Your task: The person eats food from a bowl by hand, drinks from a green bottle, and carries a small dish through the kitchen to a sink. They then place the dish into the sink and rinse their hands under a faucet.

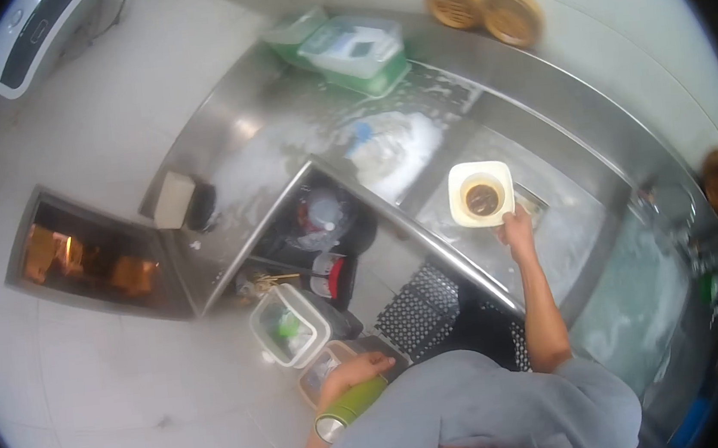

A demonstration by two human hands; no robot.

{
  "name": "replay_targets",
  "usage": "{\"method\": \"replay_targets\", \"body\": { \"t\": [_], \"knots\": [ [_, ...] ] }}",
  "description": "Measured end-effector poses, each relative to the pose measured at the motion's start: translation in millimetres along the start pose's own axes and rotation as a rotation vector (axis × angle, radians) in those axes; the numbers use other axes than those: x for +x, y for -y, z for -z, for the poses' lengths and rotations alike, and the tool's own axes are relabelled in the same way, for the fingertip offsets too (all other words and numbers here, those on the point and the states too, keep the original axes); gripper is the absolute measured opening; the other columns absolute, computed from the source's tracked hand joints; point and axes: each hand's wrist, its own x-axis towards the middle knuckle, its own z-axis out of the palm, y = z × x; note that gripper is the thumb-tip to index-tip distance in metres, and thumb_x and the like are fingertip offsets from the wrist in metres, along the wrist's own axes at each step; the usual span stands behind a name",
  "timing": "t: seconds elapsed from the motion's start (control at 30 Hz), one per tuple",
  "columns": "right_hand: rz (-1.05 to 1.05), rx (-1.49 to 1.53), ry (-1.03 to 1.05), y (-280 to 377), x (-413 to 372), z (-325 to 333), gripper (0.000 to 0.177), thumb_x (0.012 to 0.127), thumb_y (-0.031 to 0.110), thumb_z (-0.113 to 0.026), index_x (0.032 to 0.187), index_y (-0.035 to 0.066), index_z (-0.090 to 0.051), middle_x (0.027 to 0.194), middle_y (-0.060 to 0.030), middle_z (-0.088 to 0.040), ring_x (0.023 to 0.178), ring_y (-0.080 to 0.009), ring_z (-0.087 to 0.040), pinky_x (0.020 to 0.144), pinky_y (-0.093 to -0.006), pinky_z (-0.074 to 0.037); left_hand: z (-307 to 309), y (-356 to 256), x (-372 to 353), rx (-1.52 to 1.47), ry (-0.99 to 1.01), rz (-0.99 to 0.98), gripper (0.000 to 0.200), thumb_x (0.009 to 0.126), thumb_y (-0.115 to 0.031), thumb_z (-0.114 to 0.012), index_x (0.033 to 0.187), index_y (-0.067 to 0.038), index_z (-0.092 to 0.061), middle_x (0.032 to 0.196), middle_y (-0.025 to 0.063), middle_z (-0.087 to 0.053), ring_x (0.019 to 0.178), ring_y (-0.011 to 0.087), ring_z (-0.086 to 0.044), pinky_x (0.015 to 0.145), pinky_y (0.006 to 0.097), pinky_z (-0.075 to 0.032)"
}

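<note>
My right hand (515, 230) is closed on the near corner of a cream square container (457, 195), held over the steel sink basin. Its round inside shows a dark brown patch at the bottom. My left hand (369, 365) is near my waist, its fingers curled; whether they hold anything is hidden. A green bottle with a silver end (352, 408) lies between my left forearm and my grey shirt.
A steel counter (243, 183) with suds and a blue cloth-like item (359, 137) runs along the wall. Green-based plastic tubs (360, 51) stand at its back. Two bamboo steamers (514, 16) lean on the wall. Below are a white bin (276, 327) and a black perforated mat (419, 305).
</note>
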Motion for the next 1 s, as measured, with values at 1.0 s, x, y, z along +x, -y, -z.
{"method": "replay_targets", "body": {
  "t": [1.0],
  "knots": [
    [-0.192, -1.033, -1.287, 195.9, -53.4, 393.5, 0.03, 0.086, 0.019, -0.059, 0.109, 0.006, -0.071, 0.104, -0.0239, -0.07, 0.096, -0.0411, -0.068, 0.084, -0.051, -0.054, 177.4, -268.6, 164.7, 0.723, 0.378, -0.378, 0.062, 0.096, -0.052, -0.056, 0.132, -0.002, -0.061, 0.13, 0.023, -0.063, 0.123, 0.0337, -0.059, 0.104, 0.0395, -0.044]
  ]
}}
